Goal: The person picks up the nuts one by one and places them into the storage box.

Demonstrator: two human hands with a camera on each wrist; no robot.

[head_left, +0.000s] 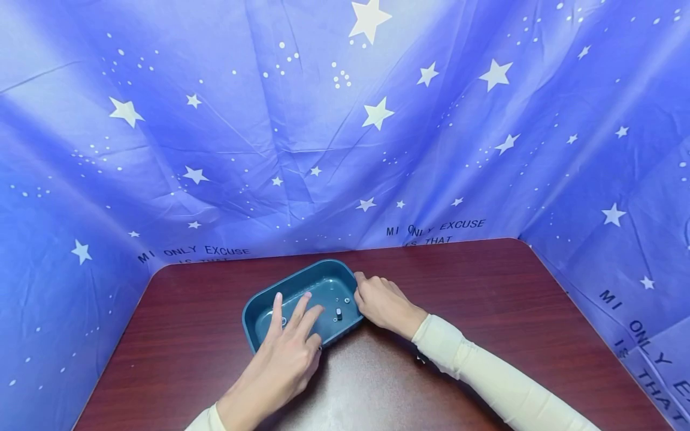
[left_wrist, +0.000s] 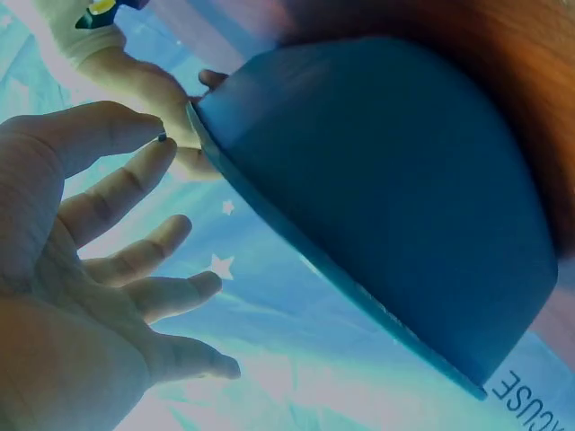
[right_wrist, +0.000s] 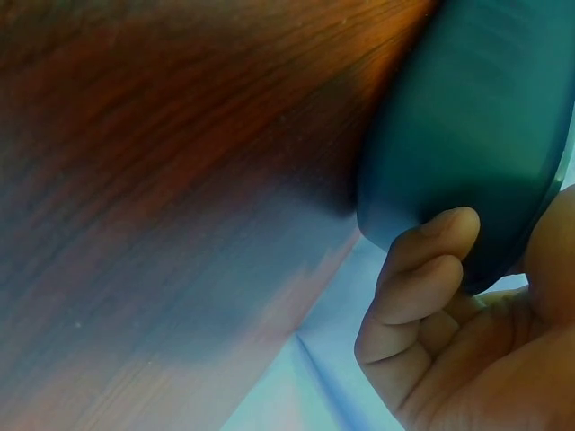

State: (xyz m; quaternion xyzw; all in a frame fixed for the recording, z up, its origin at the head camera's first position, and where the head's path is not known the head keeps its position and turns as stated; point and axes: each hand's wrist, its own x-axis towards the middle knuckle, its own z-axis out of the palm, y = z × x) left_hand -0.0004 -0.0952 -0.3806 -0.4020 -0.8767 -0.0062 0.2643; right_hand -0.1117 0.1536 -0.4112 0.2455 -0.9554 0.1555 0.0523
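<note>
A teal plastic bin (head_left: 302, 281) stands on the table with several tiny parts inside. Among them are a small black-and-white piece (head_left: 338, 314) and a small ring (head_left: 347, 300), near the right end. My right hand (head_left: 384, 304) grips that end, fingers (right_wrist: 440, 235) curled against the outer wall and the thumb at the rim. Over the bin's near left side is my left hand (head_left: 291, 350), three fingers spread. Between its thumb and index fingertip it pinches a tiny dark piece (left_wrist: 163, 137), just outside the near rim; its kind is too small to make out.
The dark red wooden table (head_left: 463, 281) extends around the bin on all sides. Behind and beside it hangs a blue cloth (head_left: 302, 131) with white stars and lettering. A small shiny thing (head_left: 420, 359) shows by the right sleeve.
</note>
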